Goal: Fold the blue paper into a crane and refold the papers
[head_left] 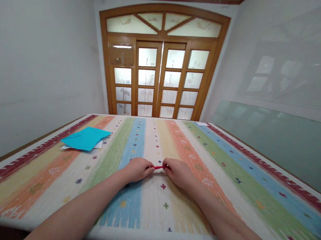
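Striped woven tablecloth (230, 169) over a table, wooden glazed doors (159, 78) behind, white walls. I count one small red piece (158, 167), two hands, and one stack of paper sheets (85, 139), turquoise on top, white edge beneath. My left hand (138, 170) and right hand (179, 173) each pinch one end of the red piece with closed fingertips. Its long axis runs left to right, level, just above the cloth. Only the short middle span shows between the grips; both ends are hidden in the fingers. Paper stack lies well apart, far left.
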The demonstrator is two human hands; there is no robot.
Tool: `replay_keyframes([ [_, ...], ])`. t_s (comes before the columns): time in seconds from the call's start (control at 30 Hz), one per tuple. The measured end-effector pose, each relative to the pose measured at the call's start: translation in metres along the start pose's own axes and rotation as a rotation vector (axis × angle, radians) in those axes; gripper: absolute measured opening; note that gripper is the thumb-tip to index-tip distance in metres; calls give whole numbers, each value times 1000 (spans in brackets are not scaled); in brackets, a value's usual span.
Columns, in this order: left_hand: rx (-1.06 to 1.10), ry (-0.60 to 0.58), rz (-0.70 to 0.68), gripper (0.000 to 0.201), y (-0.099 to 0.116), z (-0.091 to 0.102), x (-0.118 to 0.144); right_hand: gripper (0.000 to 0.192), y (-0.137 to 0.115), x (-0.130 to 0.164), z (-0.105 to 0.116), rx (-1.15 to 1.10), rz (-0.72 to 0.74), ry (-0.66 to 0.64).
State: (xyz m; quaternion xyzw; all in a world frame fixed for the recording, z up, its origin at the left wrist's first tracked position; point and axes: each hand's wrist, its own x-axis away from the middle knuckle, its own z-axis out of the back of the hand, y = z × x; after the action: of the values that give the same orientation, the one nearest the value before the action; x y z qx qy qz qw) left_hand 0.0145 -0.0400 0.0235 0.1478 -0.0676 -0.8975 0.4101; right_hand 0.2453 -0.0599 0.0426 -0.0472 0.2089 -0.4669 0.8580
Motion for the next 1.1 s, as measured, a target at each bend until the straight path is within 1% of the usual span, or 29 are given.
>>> replay_keyframes([
  [0.23,-50,16,-19,39,0,-1,0,20,-6,1,4,38,31,-67],
  [0.37,-73,20,-43,41,2,-2,-1,24,-7,1,3,41,44,-119],
  [0.47,-71,10,-48,39,4,0,-1,26,-7,1,1,36,35,-132],
  [0.6,-5,10,-51,36,3,6,0,28,-2,-1,-1,31,27,-134],
  [0.77,125,21,-28,35,-7,12,2,27,6,-2,-2,-3,18,-150],
  [0.93,166,47,-13,33,-17,14,1,26,6,-2,4,7,32,-129],
  [1.1,236,84,36,30,-24,19,-1,28,4,-2,10,31,-4,-111],
])
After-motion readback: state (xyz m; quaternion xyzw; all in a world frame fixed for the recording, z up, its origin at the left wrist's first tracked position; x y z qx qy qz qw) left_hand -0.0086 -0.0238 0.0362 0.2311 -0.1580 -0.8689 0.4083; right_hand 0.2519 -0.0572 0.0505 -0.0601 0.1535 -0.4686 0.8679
